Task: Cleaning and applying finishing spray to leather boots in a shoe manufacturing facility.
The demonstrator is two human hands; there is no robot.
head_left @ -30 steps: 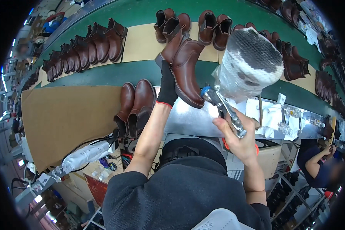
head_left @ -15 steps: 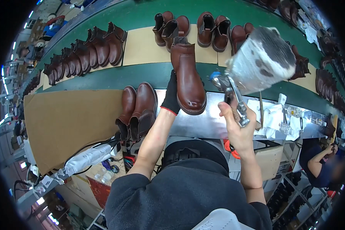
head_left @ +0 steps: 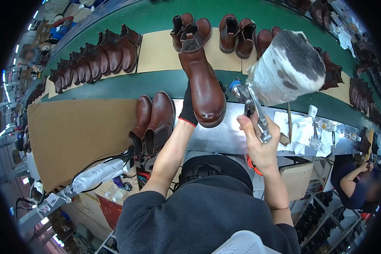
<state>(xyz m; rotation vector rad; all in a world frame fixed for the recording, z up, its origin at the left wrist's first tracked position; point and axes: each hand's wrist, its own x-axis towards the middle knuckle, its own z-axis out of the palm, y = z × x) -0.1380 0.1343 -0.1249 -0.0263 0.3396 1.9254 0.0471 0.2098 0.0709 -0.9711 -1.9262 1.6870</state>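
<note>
My left hand [head_left: 187, 111], in a black glove with a red cuff edge, holds up a brown leather ankle boot [head_left: 204, 86] from beneath, its toe toward me. Most of the fingers are hidden behind the boot; a dark fingertip shows at its right side. In my bare right hand [head_left: 260, 142] is a metal spray gun [head_left: 252, 101], gripped by the handle, with its nozzle toward the boot. A large cup [head_left: 285, 70], wrapped in clear plastic and dark on its end, sits on the gun. Gun and boot are apart. No spray can be made out.
Two brown boots [head_left: 160, 116] stand left of my left arm beside a cardboard sheet [head_left: 78, 135]. On the green bench [head_left: 165, 82] are rows of boots [head_left: 110, 55]. White paper [head_left: 300, 129] and bottles lie at right on the metal ledge [head_left: 224, 137]. Another person [head_left: 349, 180] works at far right.
The boot has tilted, its shaft swinging left while its toe shifts slightly left. My right hand and the spray gun have moved a little left, nearer the boot.
</note>
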